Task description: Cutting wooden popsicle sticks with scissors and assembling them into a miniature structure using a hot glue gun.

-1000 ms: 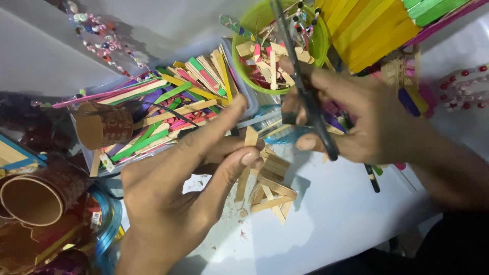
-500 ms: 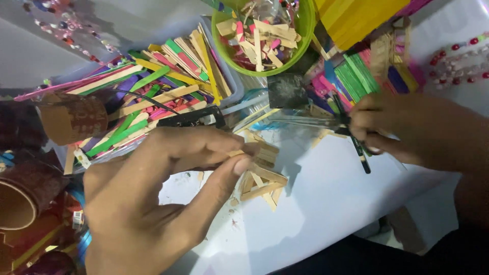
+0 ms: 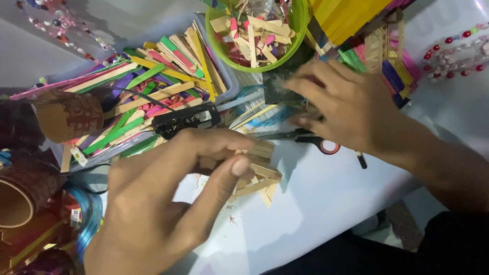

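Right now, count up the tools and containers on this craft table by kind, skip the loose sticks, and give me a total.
Scissors: 1, lying under the right hand
Black glue gun: 1, just beyond the left hand
Green bowl of stick offcuts: 1
Clear tray of coloured sticks: 1
Cardboard tubes: 2, one lying on the sticks, one at the left edge
Total: 6

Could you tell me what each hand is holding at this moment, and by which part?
The left hand pinches the wooden craft-stick piece at its near upper edge. The right hand hovers over the scissors; any grip cannot be told.
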